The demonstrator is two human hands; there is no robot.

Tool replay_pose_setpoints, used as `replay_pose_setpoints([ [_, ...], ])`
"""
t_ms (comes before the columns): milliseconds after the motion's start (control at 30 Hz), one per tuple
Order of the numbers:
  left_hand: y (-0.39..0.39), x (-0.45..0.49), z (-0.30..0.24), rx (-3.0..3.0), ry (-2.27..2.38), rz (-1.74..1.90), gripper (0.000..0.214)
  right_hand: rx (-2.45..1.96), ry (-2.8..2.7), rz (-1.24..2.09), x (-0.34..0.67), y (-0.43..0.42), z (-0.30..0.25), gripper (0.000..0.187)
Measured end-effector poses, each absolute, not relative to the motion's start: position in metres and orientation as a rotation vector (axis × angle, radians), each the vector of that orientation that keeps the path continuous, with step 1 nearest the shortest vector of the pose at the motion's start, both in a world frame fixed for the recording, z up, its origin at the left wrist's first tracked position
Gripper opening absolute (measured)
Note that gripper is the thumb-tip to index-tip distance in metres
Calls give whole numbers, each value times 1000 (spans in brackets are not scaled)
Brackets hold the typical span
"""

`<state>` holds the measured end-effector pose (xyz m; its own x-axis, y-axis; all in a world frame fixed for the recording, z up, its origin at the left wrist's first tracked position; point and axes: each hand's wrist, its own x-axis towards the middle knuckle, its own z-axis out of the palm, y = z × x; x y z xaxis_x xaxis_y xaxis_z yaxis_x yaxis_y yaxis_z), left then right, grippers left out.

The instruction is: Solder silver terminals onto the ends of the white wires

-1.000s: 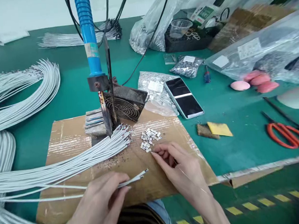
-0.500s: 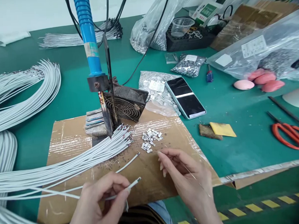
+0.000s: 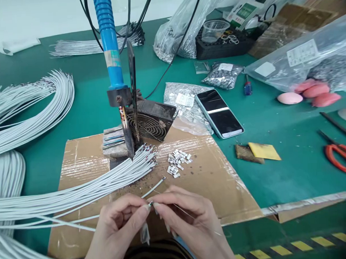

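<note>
My left hand (image 3: 122, 219) is closed, pinching a white cable near its stripped end (image 3: 150, 203). The fingertips of my right hand (image 3: 185, 216) meet that end in a pinch, partly hiding it. A thin strand of solder wire (image 3: 182, 210) runs through my right hand and trails over the wrist. Below my hands hangs a small translucent piece (image 3: 144, 234). Beyond them lies a bundle of white cables (image 3: 107, 189), its tips under the soldering iron (image 3: 127, 135). One loose cable end (image 3: 156, 185) lies just past my fingers.
Small metal connectors (image 3: 177, 161) are piled on the cardboard sheet (image 3: 215, 181). Behind them are a fan (image 3: 149, 121), a phone (image 3: 220, 114) and a bag of metal parts (image 3: 183, 102). Sponges (image 3: 257, 151) and red scissors (image 3: 340, 156) lie right. Coiled cables (image 3: 57, 107) occupy the left.
My right hand has moved left and its fingertips now meet the cable end at my left hand. The whole view has shifted slightly.
</note>
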<state>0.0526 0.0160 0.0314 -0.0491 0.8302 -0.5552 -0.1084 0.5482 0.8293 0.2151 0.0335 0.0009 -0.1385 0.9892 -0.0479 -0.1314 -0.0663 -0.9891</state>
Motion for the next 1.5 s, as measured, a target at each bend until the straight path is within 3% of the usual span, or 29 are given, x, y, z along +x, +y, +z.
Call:
replay_pose_setpoints([
  [433,14,58,32,632,1458,864,55,-1114,-1222,1424,218,30,2,21],
  [867,10,51,26,644,1398,855,40,-1099,-1095,1483,213,25,-11,11],
  [1267,7,53,27,892,1559,804,45,-1126,-1621,1254,230,37,17,18],
  [1500,-4,65,21,833,1571,901,55,-1262,-1056,1383,197,13,1,18],
])
